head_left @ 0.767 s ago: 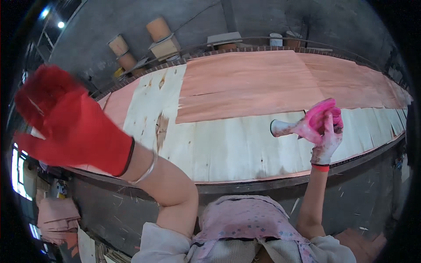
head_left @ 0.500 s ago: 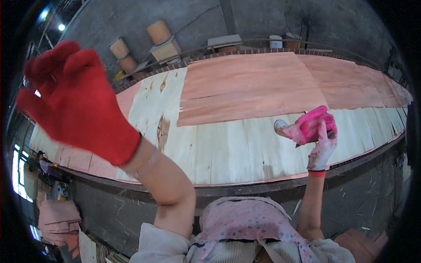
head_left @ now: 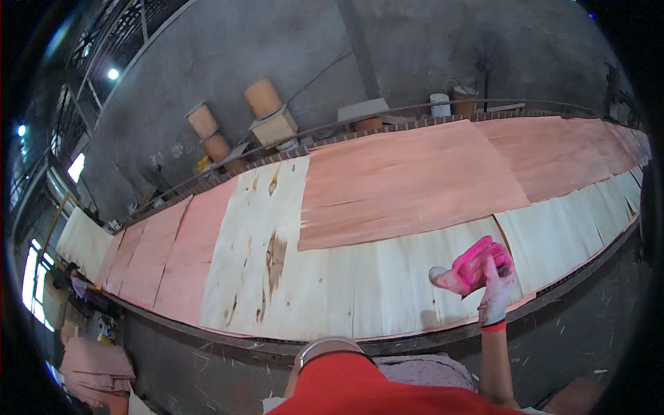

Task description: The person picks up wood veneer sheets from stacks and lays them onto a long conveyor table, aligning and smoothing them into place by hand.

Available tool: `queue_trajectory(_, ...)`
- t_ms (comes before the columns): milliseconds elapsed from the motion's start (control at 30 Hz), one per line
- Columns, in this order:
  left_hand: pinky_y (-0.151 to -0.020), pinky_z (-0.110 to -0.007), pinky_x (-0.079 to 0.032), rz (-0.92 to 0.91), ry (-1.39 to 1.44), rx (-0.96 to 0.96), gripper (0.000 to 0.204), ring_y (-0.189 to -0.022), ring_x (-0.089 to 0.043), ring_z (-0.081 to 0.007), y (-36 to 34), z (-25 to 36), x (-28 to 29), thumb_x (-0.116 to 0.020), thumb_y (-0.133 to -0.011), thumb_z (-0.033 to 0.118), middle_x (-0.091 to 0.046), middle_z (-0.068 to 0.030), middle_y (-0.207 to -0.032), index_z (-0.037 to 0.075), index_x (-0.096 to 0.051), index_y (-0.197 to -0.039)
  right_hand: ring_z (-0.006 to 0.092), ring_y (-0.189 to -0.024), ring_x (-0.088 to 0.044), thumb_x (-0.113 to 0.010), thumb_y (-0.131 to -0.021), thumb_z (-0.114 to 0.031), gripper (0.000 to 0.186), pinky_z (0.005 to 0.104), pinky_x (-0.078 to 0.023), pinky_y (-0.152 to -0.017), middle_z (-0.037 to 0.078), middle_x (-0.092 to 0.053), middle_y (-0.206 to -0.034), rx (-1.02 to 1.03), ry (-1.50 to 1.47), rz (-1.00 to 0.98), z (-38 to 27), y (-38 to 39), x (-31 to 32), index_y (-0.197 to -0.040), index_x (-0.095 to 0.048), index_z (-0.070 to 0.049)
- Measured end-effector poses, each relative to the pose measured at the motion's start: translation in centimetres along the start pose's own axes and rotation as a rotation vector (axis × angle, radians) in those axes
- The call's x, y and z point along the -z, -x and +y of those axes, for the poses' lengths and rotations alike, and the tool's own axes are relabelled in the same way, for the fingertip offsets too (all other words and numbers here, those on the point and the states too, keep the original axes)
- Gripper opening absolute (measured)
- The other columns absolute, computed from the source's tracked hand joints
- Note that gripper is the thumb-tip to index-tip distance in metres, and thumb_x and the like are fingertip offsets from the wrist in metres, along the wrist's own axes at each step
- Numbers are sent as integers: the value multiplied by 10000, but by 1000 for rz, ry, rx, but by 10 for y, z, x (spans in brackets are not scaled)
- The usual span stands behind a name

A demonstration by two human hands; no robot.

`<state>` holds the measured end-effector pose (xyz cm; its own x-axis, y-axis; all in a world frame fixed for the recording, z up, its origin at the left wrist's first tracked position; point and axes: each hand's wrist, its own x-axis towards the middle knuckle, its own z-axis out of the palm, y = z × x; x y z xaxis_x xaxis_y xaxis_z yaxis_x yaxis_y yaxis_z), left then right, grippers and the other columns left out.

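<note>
My left hand (head_left: 370, 391), in a red glove, is very close below the camera at the bottom edge; its fingers are out of sight. My right hand (head_left: 495, 296), in a stained white glove, grips a pink glove (head_left: 469, 266) above the long bench. On the bench lie broad pink veneer sheets (head_left: 408, 180) along the back, pale veneer (head_left: 332, 290) along the front and a knotted pale sheet (head_left: 232, 263) left of the middle.
Cardboard drums (head_left: 263, 97), boxes (head_left: 275, 126) and a white bucket (head_left: 440, 105) stand along the grey wall. A co-worker (head_left: 81, 287) is at the bench's far left end. Stacked pink sheets (head_left: 90, 366) lie at the lower left.
My left hand has dropped from the upper left to just below the camera. My right hand and the pink glove are lower in view. The view has shifted, showing more roof and wall.
</note>
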<state>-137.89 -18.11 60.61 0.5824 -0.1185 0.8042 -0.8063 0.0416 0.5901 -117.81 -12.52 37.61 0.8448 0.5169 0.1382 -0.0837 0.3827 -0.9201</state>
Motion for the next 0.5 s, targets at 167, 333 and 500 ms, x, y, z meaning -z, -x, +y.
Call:
queue_trajectory(167,-812,-416,-509,-52,119,48,237,-929,-630,-240,-14,-34,-4,-602,-858,184,-639,-105,-1059,59,-605,-1059,100,-822,-550,-674,-830,-77,338,247,-466,-747,23,-604,-950,-60,23,2,4,2,-14,-1143,-569,-1)
queue_trajectory(333,-814,-412,-507,-71,229,18,234,-933,-628,-242,-34,-61,-19,-598,-863,184,-640,-104,-1059,61,-608,-1061,105,-810,-546,-663,-840,-82,324,247,-467,-747,20,-601,-944,-60,95,-4,1,-6,0,-1141,-574,-4)
queue_trajectory(500,-817,-409,-506,-67,248,2,231,-938,-627,-244,-41,-63,-21,-593,-867,184,-641,-103,-1058,63,-611,-1063,121,-849,-566,-667,-842,-77,290,266,-481,-776,40,-614,-963,-80,-1,-22,10,-3,-12,-1112,-589,-4)
